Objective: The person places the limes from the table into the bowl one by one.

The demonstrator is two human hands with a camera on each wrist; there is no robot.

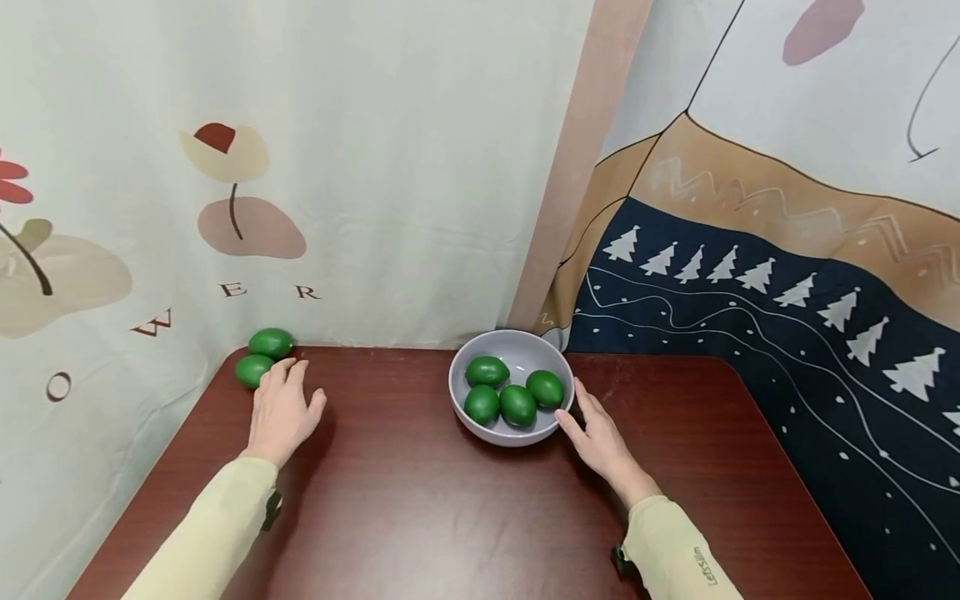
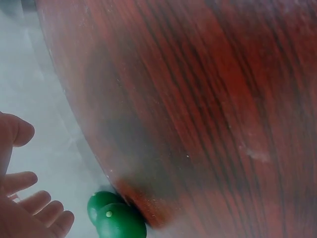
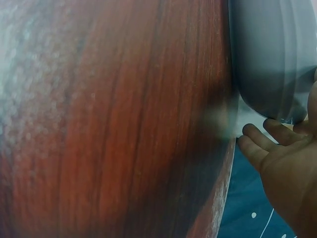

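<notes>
Two green limes, a farther lime [image 1: 271, 342] and a nearer lime [image 1: 253, 371], lie together at the table's far left corner. Beside them hovers my left hand [image 1: 283, 417], fingers spread and loosely bent, holding nothing. The left wrist view shows the hand [image 2: 29, 208] apart from the limes [image 2: 121, 221]. A grey bowl [image 1: 467, 414] stands at the far edge, with several limes [image 1: 517, 405] inside. Against the bowl's right side rests my right hand [image 1: 600, 437], thumb near the rim and fingers extended along the outside. In the right wrist view its fingertips meet the bowl's wall [image 3: 270, 54].
The dark red wooden table [image 1: 375, 500] has rounded far corners. A pale printed curtain [image 1: 390, 167] hangs behind it and down its left side. On the right hangs a dark blue cloth [image 1: 750, 333] with white trees.
</notes>
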